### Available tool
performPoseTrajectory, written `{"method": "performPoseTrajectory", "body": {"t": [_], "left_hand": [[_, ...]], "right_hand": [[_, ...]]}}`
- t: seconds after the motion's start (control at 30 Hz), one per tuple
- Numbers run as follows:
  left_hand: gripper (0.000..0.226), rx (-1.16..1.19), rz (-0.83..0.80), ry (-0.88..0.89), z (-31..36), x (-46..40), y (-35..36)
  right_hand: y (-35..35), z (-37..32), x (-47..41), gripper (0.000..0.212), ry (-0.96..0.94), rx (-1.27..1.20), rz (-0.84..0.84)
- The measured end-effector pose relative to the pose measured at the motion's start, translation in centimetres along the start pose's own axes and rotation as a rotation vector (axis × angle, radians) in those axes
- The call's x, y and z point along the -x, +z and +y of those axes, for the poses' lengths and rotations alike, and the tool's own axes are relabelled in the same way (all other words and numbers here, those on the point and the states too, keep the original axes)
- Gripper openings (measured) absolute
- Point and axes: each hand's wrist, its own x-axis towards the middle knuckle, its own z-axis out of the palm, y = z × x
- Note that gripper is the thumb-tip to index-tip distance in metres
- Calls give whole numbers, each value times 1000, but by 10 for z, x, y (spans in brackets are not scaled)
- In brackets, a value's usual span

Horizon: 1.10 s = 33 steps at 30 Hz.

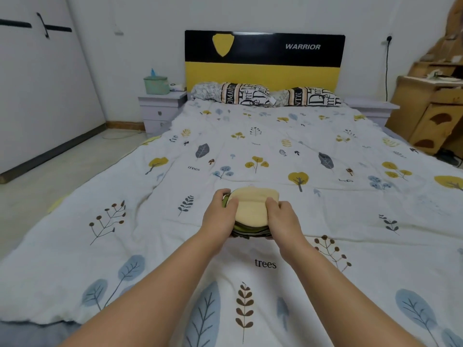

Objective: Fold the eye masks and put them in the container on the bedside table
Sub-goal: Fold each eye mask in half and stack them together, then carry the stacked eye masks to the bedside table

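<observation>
I clamp my left hand [220, 216] and right hand [281, 217] on the folded eye masks [251, 209] stacked on the quilt [325, 221] — squeezed so none unfolds before the green container [156, 85] on the far bedside table [160, 98].

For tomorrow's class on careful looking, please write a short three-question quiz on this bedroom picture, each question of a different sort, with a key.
1. True or false: both hands grip the stack of eye masks.
2. What colour is the top mask? A) cream B) red C) black
3. Fill in: the green container stands on the ______ table.

Key
1. True: the left hand and right hand hold the stack above the bed.
2. A
3. bedside; that table stands left of the bed.
</observation>
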Motion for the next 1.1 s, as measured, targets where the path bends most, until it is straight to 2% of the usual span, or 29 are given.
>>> {"method": "performPoseTrajectory", "body": {"t": [0.23,0.4,0.57,0.8,1.1], "left_hand": [[27,-85,18,-16,-34,-65,-10],[27,-122,46,-4,-50,-115,-7],[26,-140,58,-60,-41,-128,-15],[26,-102,49,-160,27,-123,-34],[26,-128,38,-156,165,-110,-60]], "right_hand": [[40,22,-48,22,-49,78,45],[60,30,-92,19,-76,132,67],[72,22,-105,17,-45,158,46],[65,-44,-103,20,-33,182,-24],[37,-180,-90,18,-27,164,-82]]}}
